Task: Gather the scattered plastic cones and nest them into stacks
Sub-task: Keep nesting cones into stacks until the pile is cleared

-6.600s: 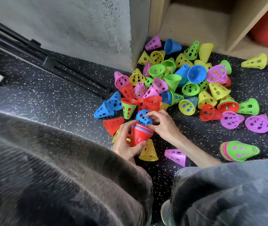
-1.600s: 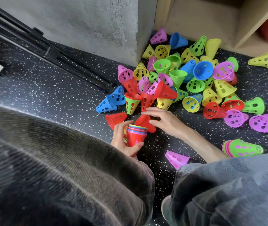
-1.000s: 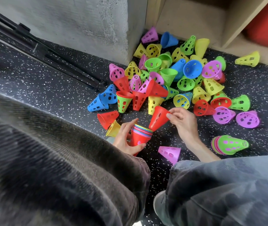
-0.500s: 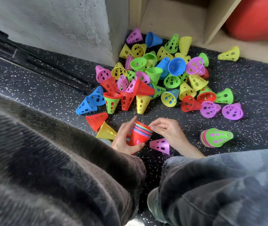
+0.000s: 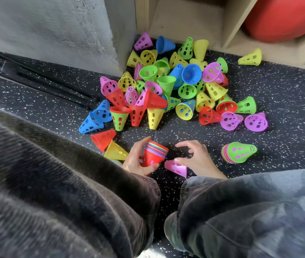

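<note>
- Near the floor's near edge, between the person's two knees, the left hand [image 5: 135, 161] grips a nested stack [image 5: 154, 154] of cones, fingers and thumb curled round its red outer wall, its many-coloured rims facing up and away.
- Just right of the stack, the right hand [image 5: 197, 158] hovers with fingers loosely bent and spread, holding nothing; its thumb lies right at a pink cone [image 5: 176, 167] lying on its side, though actual contact cannot be judged.
- A strip of bare speckled floor [image 5: 287, 138] separates the hands from the main pile [image 5: 168, 86] of scattered cones, which spreads toward the far corner where a grey wall [image 5: 58, 27] meets a wooden shelf unit [image 5: 185, 21].
- The pile's near edge is a row of a green cone, a red cone and a yellow cone [image 5: 154, 117], tips pointing toward the person.
- Left of the stack, a red cone [image 5: 103, 138] and a yellow cone [image 5: 115, 151] lie touching, just beside the left hand.
- To the right, well apart from the pile, a second stack [image 5: 238, 152] with a green outer cone lies on its side, with open floor around it.
- A lone yellow cone [image 5: 251, 57] rests against the shelf unit's bottom edge at the far right.
- Black bars [image 5: 36, 79] lie along the floor on the left, near the wall's foot; open floor lies between them and the blue cones [image 5: 96, 118] at the pile's left edge.
</note>
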